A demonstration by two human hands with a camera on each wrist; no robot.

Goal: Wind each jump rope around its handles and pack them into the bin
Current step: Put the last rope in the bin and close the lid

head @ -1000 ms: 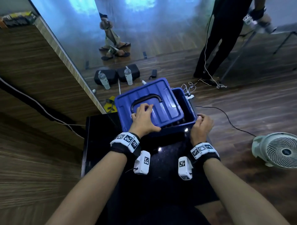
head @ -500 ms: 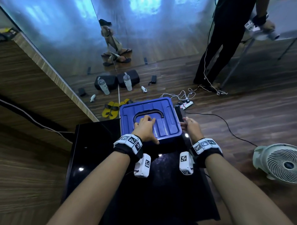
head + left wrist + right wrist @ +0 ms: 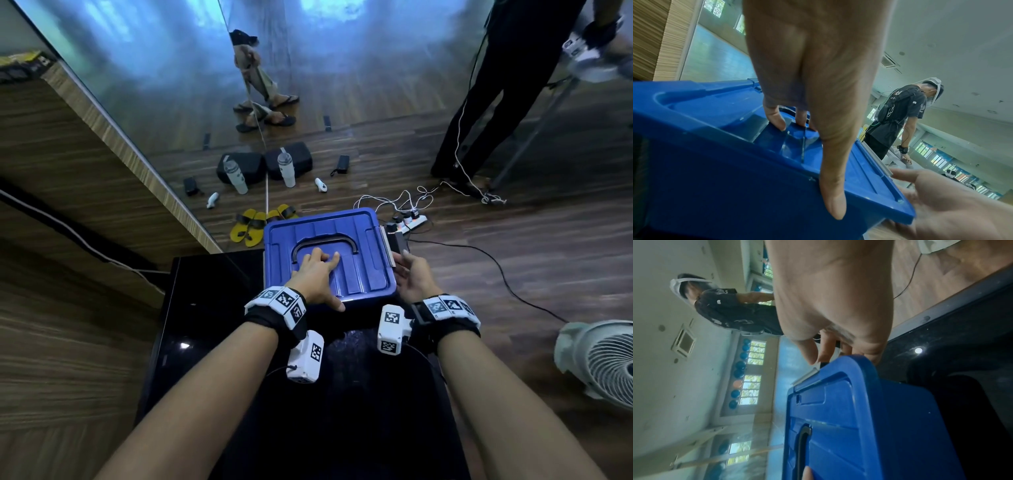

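A blue bin stands at the far end of the black table (image 3: 212,308) with its blue lid (image 3: 363,240) lying flat on top. No jump rope shows in any view. My left hand (image 3: 317,274) lies palm down on the lid just below its black carry handle (image 3: 325,241), fingers straight, thumb (image 3: 832,194) at the near rim. My right hand (image 3: 411,277) is at the bin's right side, its loosely extended fingers (image 3: 807,352) touching the grey latch (image 3: 385,246) at the lid's edge.
The bin's right side overhangs the wood floor. A white fan (image 3: 599,359) stands on the floor at the right. A power strip with cables (image 3: 411,219) lies beyond the bin. Another person (image 3: 479,102) stands at the back right. Yellow sandals (image 3: 253,226) and bottles lie by the mirror wall.
The lid, skewed and leaving the bin's right part uncovered a second ago, now sits square over the bin. My right hand has shifted from the near right corner to the right-side latch.
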